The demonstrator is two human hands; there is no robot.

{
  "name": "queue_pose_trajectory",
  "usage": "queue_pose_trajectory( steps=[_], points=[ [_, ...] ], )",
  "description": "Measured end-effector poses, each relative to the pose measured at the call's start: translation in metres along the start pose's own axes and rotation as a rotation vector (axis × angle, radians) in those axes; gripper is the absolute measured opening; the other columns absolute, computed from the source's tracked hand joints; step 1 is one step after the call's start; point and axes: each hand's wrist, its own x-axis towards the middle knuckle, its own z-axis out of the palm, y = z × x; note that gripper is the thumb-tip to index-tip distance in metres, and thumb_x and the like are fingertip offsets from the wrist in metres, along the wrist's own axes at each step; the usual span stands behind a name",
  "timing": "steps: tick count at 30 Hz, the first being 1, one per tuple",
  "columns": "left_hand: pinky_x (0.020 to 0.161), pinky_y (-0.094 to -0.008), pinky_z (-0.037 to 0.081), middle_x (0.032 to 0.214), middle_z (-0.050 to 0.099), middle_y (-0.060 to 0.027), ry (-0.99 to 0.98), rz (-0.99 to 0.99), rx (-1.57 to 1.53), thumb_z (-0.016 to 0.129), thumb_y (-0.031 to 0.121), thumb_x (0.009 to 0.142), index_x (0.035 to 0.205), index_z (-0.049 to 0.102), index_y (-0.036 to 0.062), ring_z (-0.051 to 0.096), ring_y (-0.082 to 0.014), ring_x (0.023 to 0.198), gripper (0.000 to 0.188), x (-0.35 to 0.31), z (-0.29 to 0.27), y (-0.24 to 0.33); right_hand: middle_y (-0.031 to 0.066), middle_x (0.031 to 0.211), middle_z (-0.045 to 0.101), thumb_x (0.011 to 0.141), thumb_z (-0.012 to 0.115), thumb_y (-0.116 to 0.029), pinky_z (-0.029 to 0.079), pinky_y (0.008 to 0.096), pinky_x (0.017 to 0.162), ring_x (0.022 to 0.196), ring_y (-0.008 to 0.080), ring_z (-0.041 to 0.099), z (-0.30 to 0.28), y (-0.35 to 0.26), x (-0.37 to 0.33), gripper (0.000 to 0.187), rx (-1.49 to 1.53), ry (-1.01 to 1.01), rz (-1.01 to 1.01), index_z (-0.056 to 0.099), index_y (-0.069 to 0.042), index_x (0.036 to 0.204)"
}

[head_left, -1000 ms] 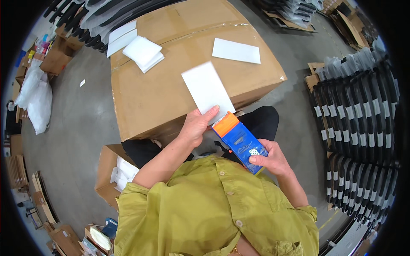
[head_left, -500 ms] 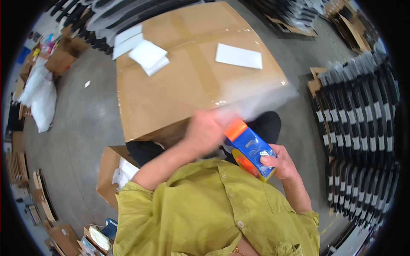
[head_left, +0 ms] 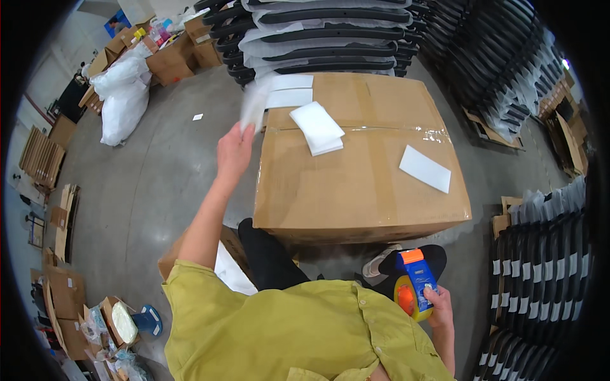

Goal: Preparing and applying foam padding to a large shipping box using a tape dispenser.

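Observation:
My left hand (head_left: 235,152) is raised past the left side of a large taped cardboard box (head_left: 318,200). Its fingers pinch a thin, whitish, motion-blurred sheet (head_left: 256,101), which stands up beside the box's far left corner. Low on the right, near my knee, my right hand (head_left: 440,306) grips a blue and yellow tape dispenser (head_left: 419,279) with an orange top and an orange hub. On the box lie flat white foam pieces: a small stack (head_left: 318,129) left of the middle, a single rectangle (head_left: 424,168) on the right, and others (head_left: 289,97) at the far left corner.
Black frames wrapped in white film (head_left: 324,35) are stacked just behind the box. More black frames (head_left: 540,273) stand in rows on the right. An open carton with white material (head_left: 232,273) sits by my left leg. White bags (head_left: 125,98) and cartons line the left.
My left hand has swung from the box's near edge to its far left, carrying the whitish sheet. The tape dispenser has stayed in my right hand, now lower right. The view has shifted.

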Motion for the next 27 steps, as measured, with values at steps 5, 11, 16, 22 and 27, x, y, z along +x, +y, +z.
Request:
queue_pose_trajectory(
  steps=[5,11,16,22,27],
  points=[
    [0.084,-0.0352,0.047,0.108,0.054,-0.0090,-0.006,-0.422,-1.572,0.048,0.026,0.089,0.115,0.043,0.0042,0.053,-0.0224,0.099,0.034,0.048,0.058,-0.019,0.0155,0.090,0.062,0.072,0.066,-0.026,0.051,0.0298,0.070,0.076,0.0194,0.063,0.001,0.004,0.005,0.048,-0.060,-0.029,0.002,0.053,0.011,0.099],
    [0.086,-0.0365,0.047,0.109,0.053,-0.0095,0.145,-0.529,-1.702,0.046,0.025,0.089,0.115,0.042,0.0009,0.053,-0.0243,0.099,0.036,0.060,0.141,-0.065,0.0166,0.088,0.062,0.069,0.068,-0.025,0.051,0.0311,0.070,0.074,0.0218,0.063,-0.006,0.009,-0.002,0.050,-0.116,0.080,0.006,0.053,0.012,0.098],
    [0.080,-0.0372,0.050,0.110,0.052,-0.0119,0.016,-0.569,-1.731,0.047,0.022,0.089,0.114,0.042,-0.0016,0.054,-0.0257,0.096,0.035,0.045,0.183,-0.022,0.0172,0.089,0.062,0.067,0.070,-0.025,0.052,0.0318,0.071,0.074,0.0230,0.063,0.011,-0.002,-0.005,0.052,-0.088,0.095,0.028,0.052,0.013,0.099],
    [0.082,-0.0318,0.045,0.104,0.056,-0.0090,-0.064,-0.351,-1.566,0.049,0.023,0.088,0.114,0.042,-0.0012,0.055,-0.0205,0.094,0.036,0.042,0.154,0.059,0.0169,0.087,0.062,0.068,0.068,-0.024,0.052,0.0314,0.068,0.072,0.0228,0.063,0.007,-0.001,-0.001,0.051,-0.074,0.061,0.008,0.052,0.013,0.099],
    [0.093,-0.0388,0.035,0.078,0.061,-0.0112,0.164,0.347,0.223,0.051,0.021,0.083,0.115,0.047,0.0101,0.058,-0.0226,0.077,0.034,0.060,0.040,0.035,0.0161,0.085,0.062,0.069,0.066,-0.023,0.052,0.0310,0.068,0.071,0.0217,0.063,0.001,0.005,0.001,0.048,-0.089,0.098,0.038,0.053,0.011,0.099]
  ],
)
